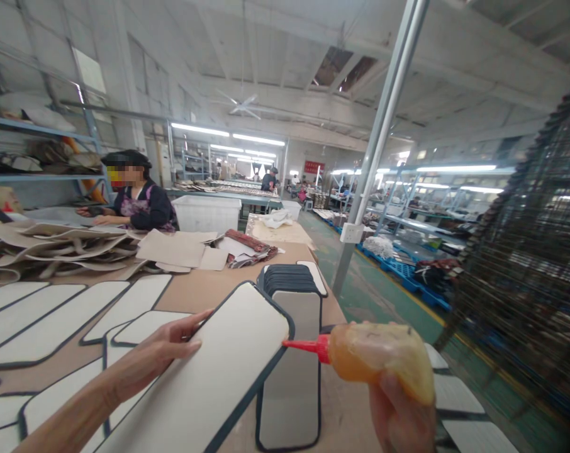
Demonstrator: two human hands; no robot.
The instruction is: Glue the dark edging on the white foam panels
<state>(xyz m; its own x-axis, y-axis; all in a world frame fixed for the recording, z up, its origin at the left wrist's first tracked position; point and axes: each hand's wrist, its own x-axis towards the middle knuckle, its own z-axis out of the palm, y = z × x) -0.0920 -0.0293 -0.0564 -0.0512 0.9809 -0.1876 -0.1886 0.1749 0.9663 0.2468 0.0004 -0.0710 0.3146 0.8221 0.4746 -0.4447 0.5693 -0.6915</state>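
My left hand [172, 343] grips the left edge of a long white panel [219, 352] with rounded corners and a dark border, thumb on its face. The panel is tilted up off the table, its lower end running out of view. My right hand [401, 409] is wrapped around a glue bottle [379, 358] with amber liquid and a red nozzle. The nozzle tip meets the panel's right edge near the upper corner. Behind the panel lies a stack of similar dark-edged panels [292, 352], partly covered by it.
Several more panels [63, 321] lie spread over the brown table [190, 290] at left. Beige sheet pieces [172, 248] are piled behind them. A co-worker [141, 201] sits at the back left near a white bin [207, 214]. A metal pole [374, 138] and wire racks [525, 251] stand right.
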